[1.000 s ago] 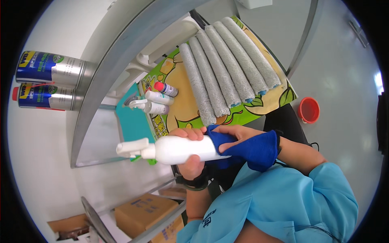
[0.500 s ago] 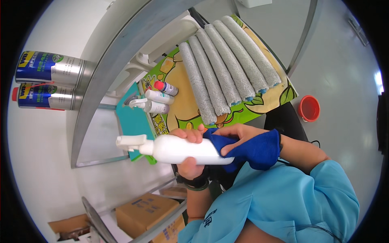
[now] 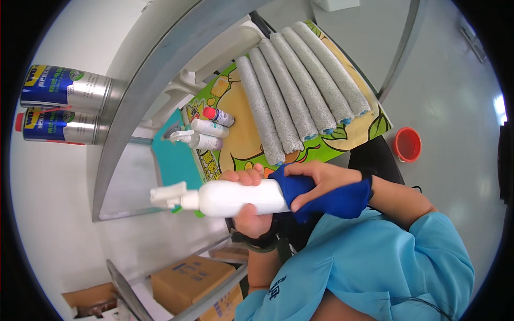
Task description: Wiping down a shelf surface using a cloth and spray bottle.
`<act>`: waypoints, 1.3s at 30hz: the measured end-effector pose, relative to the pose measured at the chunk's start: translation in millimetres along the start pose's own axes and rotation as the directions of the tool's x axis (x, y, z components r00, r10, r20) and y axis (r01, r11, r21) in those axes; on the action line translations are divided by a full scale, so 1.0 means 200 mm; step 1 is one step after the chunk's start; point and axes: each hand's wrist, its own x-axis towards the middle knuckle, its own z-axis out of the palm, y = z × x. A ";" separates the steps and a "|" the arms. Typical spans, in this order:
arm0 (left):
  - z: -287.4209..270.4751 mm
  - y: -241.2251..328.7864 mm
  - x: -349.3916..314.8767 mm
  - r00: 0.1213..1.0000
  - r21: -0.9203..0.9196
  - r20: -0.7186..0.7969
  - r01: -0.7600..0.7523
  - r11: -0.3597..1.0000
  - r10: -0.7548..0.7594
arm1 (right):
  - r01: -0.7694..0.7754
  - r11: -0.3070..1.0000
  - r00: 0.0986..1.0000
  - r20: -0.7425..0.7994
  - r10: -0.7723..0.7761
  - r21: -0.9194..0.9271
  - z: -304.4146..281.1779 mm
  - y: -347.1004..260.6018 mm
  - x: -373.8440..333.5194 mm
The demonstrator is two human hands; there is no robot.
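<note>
A white spray bottle lies level in front of me, its trigger head toward the left. My left hand is closed around the bottle's body, with fingers on the far side and thumb on the near side. At the base end, my right hand grips a blue cloth wrapped around the bottle. The cloth hides the bottle's bottom, and its loose part hangs toward my right wrist.
Several grey fluffy rolls lie side by side on a colourful printed mat. Beside them are small bottles and a red-capped can. Two large spray cans stand at left, a red bucket right, and a cardboard box below.
My right hand has shifted so the cloth now wraps around the bottle's base, its fingers spanning over it. The bottle has moved slightly left.
</note>
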 end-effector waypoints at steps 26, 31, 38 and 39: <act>0.00 0.14 0.02 0.992 -0.084 0.081 -0.087 0.993 0.094 | 0.176 0.243 0.984 -0.177 -0.020 0.954 -0.04 0.06 -0.03; -0.04 0.17 0.02 0.998 -0.099 0.039 -0.046 0.994 0.050 | 0.303 0.382 0.944 -0.329 0.006 0.873 -0.11 0.09 -0.10; -0.06 0.11 0.00 0.996 -0.025 0.075 0.043 0.999 -0.041 | 0.258 0.484 0.965 -0.247 -0.086 0.837 -0.14 0.05 -0.05; -0.06 0.09 0.00 0.998 0.017 0.047 0.036 0.999 -0.037 | 0.249 0.495 0.967 -0.239 -0.083 0.833 -0.14 0.04 -0.06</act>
